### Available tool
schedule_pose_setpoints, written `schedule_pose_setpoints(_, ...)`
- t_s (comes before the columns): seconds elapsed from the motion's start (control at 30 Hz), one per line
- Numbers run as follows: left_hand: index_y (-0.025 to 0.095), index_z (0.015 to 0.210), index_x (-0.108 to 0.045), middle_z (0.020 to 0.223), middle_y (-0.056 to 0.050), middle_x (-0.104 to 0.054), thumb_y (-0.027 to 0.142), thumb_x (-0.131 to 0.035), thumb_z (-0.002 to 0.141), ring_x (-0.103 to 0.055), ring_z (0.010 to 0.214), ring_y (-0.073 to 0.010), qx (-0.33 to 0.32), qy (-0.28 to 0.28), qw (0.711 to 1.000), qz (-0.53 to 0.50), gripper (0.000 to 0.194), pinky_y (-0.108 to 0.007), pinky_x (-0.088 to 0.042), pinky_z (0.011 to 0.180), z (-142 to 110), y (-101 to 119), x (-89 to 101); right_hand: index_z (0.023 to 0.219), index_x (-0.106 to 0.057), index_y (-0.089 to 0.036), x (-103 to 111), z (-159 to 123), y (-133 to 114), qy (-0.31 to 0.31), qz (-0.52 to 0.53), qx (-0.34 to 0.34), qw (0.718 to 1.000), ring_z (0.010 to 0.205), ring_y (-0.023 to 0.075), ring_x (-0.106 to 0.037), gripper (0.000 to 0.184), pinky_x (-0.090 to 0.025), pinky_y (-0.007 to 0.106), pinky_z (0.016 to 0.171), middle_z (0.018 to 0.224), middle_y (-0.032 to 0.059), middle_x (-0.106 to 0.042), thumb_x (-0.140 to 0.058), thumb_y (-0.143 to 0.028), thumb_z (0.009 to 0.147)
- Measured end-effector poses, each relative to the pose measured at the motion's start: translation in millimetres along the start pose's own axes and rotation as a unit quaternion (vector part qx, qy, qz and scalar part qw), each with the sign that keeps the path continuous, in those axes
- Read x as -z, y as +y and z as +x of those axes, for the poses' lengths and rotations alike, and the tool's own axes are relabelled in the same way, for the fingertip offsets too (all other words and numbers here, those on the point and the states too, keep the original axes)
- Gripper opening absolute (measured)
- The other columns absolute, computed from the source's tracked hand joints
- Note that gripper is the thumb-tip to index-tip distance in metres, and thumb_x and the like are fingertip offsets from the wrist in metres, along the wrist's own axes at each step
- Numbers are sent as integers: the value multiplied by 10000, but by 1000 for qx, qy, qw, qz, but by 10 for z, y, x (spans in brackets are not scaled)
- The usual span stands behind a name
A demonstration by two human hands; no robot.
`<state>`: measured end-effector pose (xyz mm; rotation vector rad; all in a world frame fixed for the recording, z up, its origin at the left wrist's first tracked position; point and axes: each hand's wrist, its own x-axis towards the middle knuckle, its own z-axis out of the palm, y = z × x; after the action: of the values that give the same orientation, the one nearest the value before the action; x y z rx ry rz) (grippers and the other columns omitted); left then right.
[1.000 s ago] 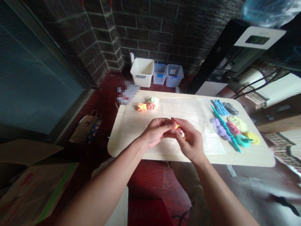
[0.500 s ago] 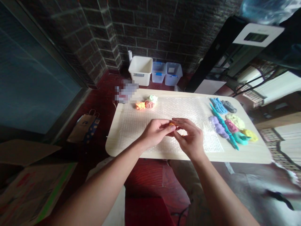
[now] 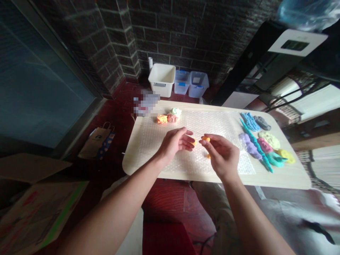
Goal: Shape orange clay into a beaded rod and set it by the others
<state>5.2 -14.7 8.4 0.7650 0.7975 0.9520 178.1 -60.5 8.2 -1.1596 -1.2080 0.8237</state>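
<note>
My right hand (image 3: 225, 153) pinches a small lump of orange modelling clay (image 3: 205, 138) between thumb and fingertips. A second orange clay bit (image 3: 208, 156) shows just below that hand's thumb; whether it is held or lies on the mat, I cannot tell. My left hand (image 3: 177, 142) has its fingers stretched out and thumb apart. At its fingertips is another orange clay bit (image 3: 194, 142), touching them or just behind them. Both hands are over a bubble-wrap sheet (image 3: 156, 150) on the pale table (image 3: 289, 177).
At the table's far left sit orange (image 3: 162, 119), reddish-brown (image 3: 172, 118) and pale green clay (image 3: 176, 112) lumps. Several coloured lumps and a long teal clay roll (image 3: 256, 145) lie at the right. Plastic bins (image 3: 162, 79) stand by the wall; a paper bag (image 3: 92, 141) is on the floor.
My hands were together around the orange clay and have now moved apart. The right hand has gone rightward with an orange lump; the left hand's fingers have opened.
</note>
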Motion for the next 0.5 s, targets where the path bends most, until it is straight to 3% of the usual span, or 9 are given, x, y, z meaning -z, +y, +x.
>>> schedule_pose_setpoints(0.07, 102, 920, -710, 765, -108, -745, 419, -565, 955, -704, 629, -177, -3, 38, 999, 3, 351, -293, -574, 627, 18, 23, 16, 979, -773, -225, 20, 66, -17, 22, 97, -58, 993, 730, 163, -692, 178, -592, 330, 738, 823, 18, -723, -847, -320, 847)
schedule_pose_setpoints(0.2, 108, 886, -705, 756, -99, -735, 380, -569, 928, -689, 598, -170, -4, 45, 999, 19, 307, -275, -542, 578, 43, 6, 17, 871, -719, -200, 101, 197, -49, 34, 258, -176, 949, 545, 89, -548, 228, -482, 212, 509, 658, -42, -529, -809, -409, 862)
schedule_pose_setpoints(0.3, 112, 867, -702, 746, -97, -734, 377, -590, 908, -683, 588, -167, -8, 44, 999, 29, 290, -271, -529, 565, 41, -11, -5, 695, -601, -195, 138, 224, -51, 40, 293, -245, 923, 407, 52, -347, 394, -312, 183, 370, 558, -77, -365, -757, -497, 893)
schedule_pose_setpoints(0.37, 112, 858, -704, 741, -97, -734, 372, -591, 904, -679, 586, -164, -10, 47, 998, 36, 288, -269, -524, 565, 34, -9, -20, 683, -560, -205, 136, 214, -49, 40, 290, -275, 916, 358, 48, -248, 431, -228, 191, 328, 522, -95, -308, -711, -530, 924)
schedule_pose_setpoints(0.43, 109, 856, -709, 740, -97, -734, 365, -588, 902, -673, 589, -161, -10, 50, 998, 42, 286, -268, -522, 567, 26, 0, -31, 724, -568, -212, 123, 202, -47, 27, 287, -291, 912, 344, 54, -241, 390, -207, 196, 318, 514, -96, -329, -698, -513, 934)
schedule_pose_setpoints(0.5, 108, 854, -712, 739, -96, -733, 361, -589, 899, -667, 588, -158, -10, 52, 997, 48, 285, -268, -522, 569, 18, 10, -36, 812, -611, -210, 111, 198, -43, 14, 289, -290, 912, 369, 65, -315, 296, -257, 191, 341, 546, -77, -419, -712, -464, 925)
